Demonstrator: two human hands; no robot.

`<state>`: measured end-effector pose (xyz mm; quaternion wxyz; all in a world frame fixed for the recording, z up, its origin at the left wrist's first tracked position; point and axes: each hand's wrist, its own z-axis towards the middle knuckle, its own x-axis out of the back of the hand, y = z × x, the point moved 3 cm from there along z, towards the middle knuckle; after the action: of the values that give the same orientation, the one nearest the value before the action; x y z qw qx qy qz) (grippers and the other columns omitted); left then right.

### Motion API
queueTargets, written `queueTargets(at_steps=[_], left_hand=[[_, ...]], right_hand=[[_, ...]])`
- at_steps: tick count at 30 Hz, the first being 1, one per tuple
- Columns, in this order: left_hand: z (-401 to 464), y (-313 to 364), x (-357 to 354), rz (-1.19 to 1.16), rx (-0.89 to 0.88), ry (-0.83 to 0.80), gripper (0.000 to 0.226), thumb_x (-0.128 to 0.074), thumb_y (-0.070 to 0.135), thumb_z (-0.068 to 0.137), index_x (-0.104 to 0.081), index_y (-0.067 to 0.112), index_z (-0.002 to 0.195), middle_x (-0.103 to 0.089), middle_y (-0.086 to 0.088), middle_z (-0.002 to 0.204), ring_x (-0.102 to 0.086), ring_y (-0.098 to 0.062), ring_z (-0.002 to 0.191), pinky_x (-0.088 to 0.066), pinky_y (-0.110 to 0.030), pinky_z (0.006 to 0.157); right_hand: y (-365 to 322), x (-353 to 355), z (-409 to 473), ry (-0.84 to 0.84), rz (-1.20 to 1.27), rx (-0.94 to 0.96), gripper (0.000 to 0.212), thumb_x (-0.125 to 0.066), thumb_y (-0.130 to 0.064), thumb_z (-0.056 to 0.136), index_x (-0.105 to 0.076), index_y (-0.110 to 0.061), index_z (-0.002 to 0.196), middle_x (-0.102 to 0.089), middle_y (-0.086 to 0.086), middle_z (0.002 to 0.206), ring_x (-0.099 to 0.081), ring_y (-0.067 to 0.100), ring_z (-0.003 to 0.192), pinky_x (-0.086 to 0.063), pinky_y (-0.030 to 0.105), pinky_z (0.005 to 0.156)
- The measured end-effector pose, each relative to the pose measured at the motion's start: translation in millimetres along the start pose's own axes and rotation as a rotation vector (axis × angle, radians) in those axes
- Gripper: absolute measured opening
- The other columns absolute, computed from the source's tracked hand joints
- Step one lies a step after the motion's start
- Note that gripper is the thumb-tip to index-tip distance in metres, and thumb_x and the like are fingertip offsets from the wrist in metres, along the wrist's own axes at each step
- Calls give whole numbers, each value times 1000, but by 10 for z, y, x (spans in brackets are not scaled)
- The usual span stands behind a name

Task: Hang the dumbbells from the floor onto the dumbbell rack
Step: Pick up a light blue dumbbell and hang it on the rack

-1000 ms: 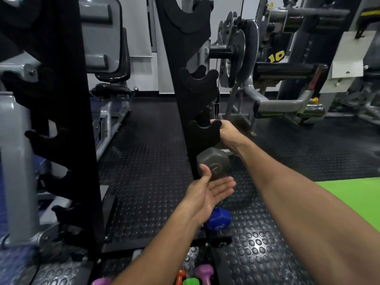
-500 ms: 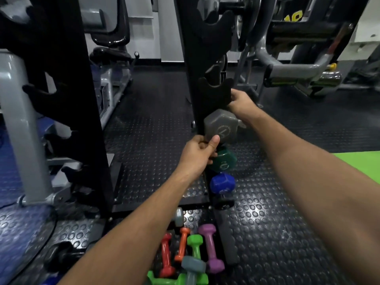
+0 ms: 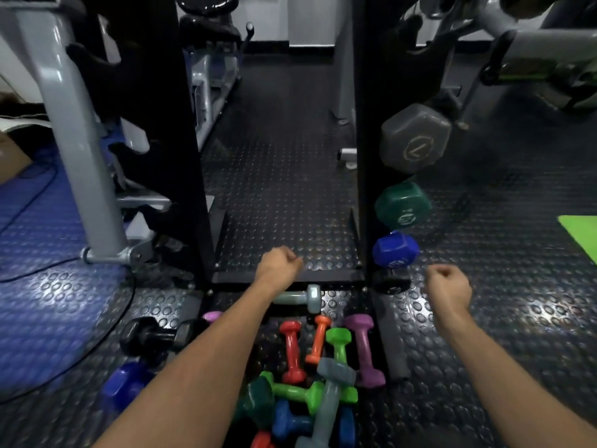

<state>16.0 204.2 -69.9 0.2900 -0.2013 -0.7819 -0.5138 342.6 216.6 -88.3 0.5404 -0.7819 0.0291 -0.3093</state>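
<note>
Both hands hang in the air with fingers curled into loose fists and nothing in them. The left hand (image 3: 280,266) hovers over the base bar of the rack (image 3: 368,130); the right hand (image 3: 447,287) hovers to the right of the rack's right upright.

Three dumbbells sit on that upright, one above another, each showing a six-sided end. The grey dumbbell (image 3: 415,139) is the largest and highest, with a circled mark on its face. Below it is the green dumbbell (image 3: 402,205), dark and glossy, with a pale number. Lowest is the blue dumbbell (image 3: 395,250), smaller, near the floor (image 3: 277,163).

The rest lie on the studded black floor in front of the rack. A pale grey one (image 3: 302,297) lies crosswise just behind the left forearm. Nearer the camera is a heap: a red one (image 3: 292,350), an orange one (image 3: 318,339), a bright green one (image 3: 337,344) and a purple one (image 3: 363,349) lie side by side, with more green, blue and grey ones piled across each other below them. To the left lie a black one (image 3: 155,334) and another blue one (image 3: 127,383), blurred.
</note>
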Motion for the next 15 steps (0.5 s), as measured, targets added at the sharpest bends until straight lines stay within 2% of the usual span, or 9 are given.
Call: queueTargets(at_steps=[3,4,6,9,12,15], left_hand=[[75,-549,-37,70,160,-11,13,-65,31,97,-66,19,92,-71,-6,104,-66,-23,92,-53,-30,83],[113,-711,-48,91,195,-12,15,-64,31,96,-66,17,90,-71,-7,100,-66,-23,87,-53,-30,79],[186,-949,-81,126,229,-15,22,-63,32,96,-70,12,92,-72,-7,94,-67,-22,82,-57,-32,79],[315,-1207,-176,152,258,-13,30,-63,40,94,-70,12,101,-72,-8,101,-69,-25,91,-58,-35,83],[470,-1361,-284,148,288,-1,42,-61,43,94,-64,7,117,-66,-13,118,-66,-31,104,-56,-38,89],[601,-1437,-389,117,304,6,49,-60,41,96,-56,3,126,-62,-18,126,-63,-34,109,-55,-40,91]], right_hand=[[304,-278,-191,-110,-160,32,13,-62,-19,93,-73,-14,87,-73,10,77,-70,34,80,-49,35,65],[361,-394,-230,-140,-197,43,13,-63,-19,91,-73,-15,85,-73,9,76,-69,33,79,-47,34,65],[440,-644,-252,-236,-241,67,14,-65,-18,88,-73,-17,76,-73,3,68,-69,29,73,-53,38,69],[600,-1120,-197,-463,-302,88,24,-67,-14,85,-74,-21,64,-70,0,56,-68,23,59,-57,40,66],[667,-1593,-256,-619,-347,106,27,-66,-12,91,-72,-19,65,-69,1,62,-64,18,60,-53,36,64],[746,-2028,-288,-675,-363,166,16,-67,-19,94,-78,-9,90,-74,15,85,-69,29,84,-52,37,78]])
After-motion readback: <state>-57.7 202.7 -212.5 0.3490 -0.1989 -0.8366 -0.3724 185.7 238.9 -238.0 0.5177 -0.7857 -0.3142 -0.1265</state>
